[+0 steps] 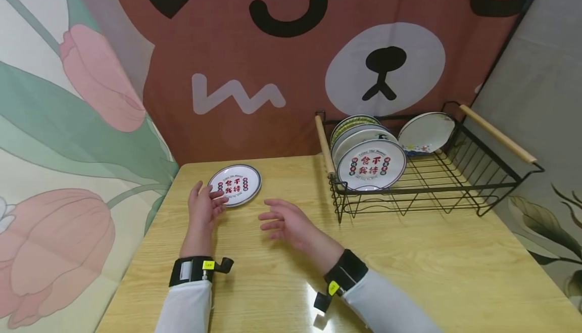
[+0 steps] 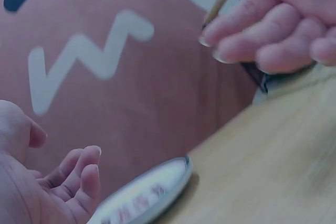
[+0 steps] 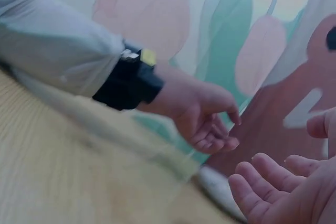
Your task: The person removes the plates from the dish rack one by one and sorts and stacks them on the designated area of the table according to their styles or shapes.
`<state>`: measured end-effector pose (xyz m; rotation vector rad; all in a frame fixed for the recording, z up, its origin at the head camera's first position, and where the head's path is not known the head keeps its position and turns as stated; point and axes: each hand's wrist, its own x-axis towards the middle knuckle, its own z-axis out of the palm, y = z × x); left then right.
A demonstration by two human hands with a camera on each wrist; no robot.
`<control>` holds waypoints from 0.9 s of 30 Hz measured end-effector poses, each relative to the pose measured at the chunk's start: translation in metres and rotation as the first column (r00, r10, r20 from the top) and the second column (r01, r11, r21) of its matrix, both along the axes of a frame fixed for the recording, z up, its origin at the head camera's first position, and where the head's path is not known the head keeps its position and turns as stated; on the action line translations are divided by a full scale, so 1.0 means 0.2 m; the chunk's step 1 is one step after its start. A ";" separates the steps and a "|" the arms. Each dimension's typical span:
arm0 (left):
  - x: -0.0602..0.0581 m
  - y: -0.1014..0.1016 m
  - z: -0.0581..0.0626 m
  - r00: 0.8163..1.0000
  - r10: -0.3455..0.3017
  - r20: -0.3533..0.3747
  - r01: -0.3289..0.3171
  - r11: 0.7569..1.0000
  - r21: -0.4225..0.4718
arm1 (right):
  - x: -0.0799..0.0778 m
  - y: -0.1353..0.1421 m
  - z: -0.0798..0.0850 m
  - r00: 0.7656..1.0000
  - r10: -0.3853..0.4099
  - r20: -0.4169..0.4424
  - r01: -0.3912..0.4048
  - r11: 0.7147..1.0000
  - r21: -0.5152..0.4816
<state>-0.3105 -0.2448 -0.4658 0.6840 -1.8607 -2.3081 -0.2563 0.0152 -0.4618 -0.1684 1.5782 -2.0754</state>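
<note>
A white plate point(image 1: 234, 185) with a dark rim and red and black lettering lies face up at the table's far left; its edge shows thick, like stacked plates. My left hand point(image 1: 205, 205) is at the plate's near left side, fingers loosely bent and overlapping its rim in the head view. Nothing is in its grasp. To the right of the plate hovers my right hand point(image 1: 291, 224), fingers relaxed and apart, holding nothing. The left wrist view shows the plate point(image 2: 152, 192) from the side, beyond the left fingers.
A black wire dish rack point(image 1: 432, 189) with wooden handles stands at the back right. Several plates lean upright in its left part, the front one a lettered plate point(image 1: 372, 165). A white bowl-like dish point(image 1: 426, 133) leans at its back. A printed cloth point(image 1: 236, 136) hangs behind the table point(image 1: 273, 282).
</note>
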 end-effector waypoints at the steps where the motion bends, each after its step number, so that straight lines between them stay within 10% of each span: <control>1: 0.01 0.02 0.02 1.000 0.001 -0.030 -0.001 1.000 0.014 | 0.01 0.02 0.04 1.000 0.006 -0.016 -0.006 1.000 -0.001; 10: 0.10 0.18 0.24 0.960 -0.040 -0.275 0.080 0.988 0.135 | 0.05 0.29 0.49 0.937 0.111 -0.332 -0.107 0.994 0.029; 18: 0.20 0.32 0.34 0.923 -0.136 -0.360 0.201 0.968 0.150 | -0.07 0.68 0.76 0.833 0.114 -0.542 0.025 0.970 0.242; 27: 0.25 0.53 0.30 0.888 -0.317 -0.334 0.379 0.915 0.138 | -0.34 1.05 0.90 0.777 0.136 -0.615 0.349 0.719 0.601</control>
